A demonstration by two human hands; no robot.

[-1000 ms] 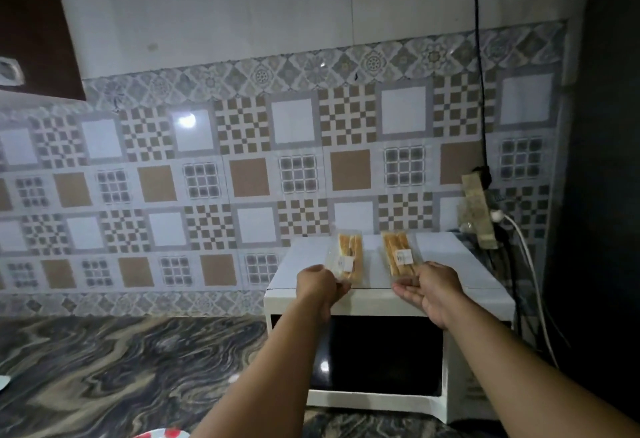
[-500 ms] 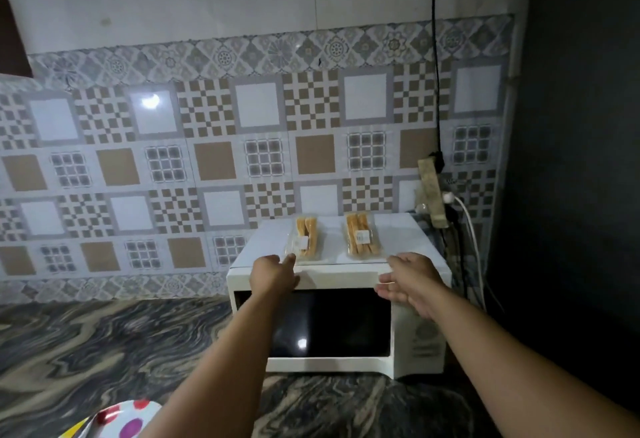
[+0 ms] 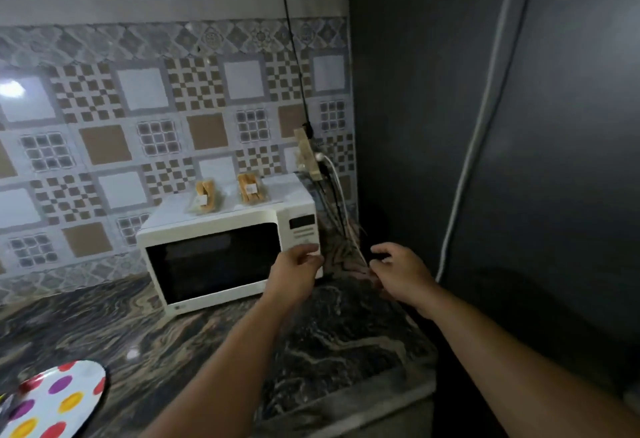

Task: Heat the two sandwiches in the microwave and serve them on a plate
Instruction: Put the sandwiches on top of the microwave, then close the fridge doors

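At the bench's front left corner lies the spotted plate (image 3: 60, 399), ready for serving and well apart from everything else. Toward the back of the bench stands the microwave (image 3: 211, 261), its door shut. On its top rest the two sandwiches, both wrapped: the left sandwich (image 3: 204, 197) and, just beside it, the right sandwich (image 3: 251, 188), neither touched by a hand.

The left hand (image 3: 294, 269) reaches to the lower part of the microwave's control panel (image 3: 304, 235), fingers loosely extended at the door's right edge; its grip is relaxed and holds nothing. The right hand (image 3: 398, 264) hovers past the microwave's right side, near the cables (image 3: 337, 192) hanging from the power strip (image 3: 306, 153); its fingers are loosely curled and empty.

The step in hand looks like opening the door. To do it well, press the release or pull at the door's right edge firmly, steady the microwave so it does not slide, and keep the top level so the sandwiches stay put.
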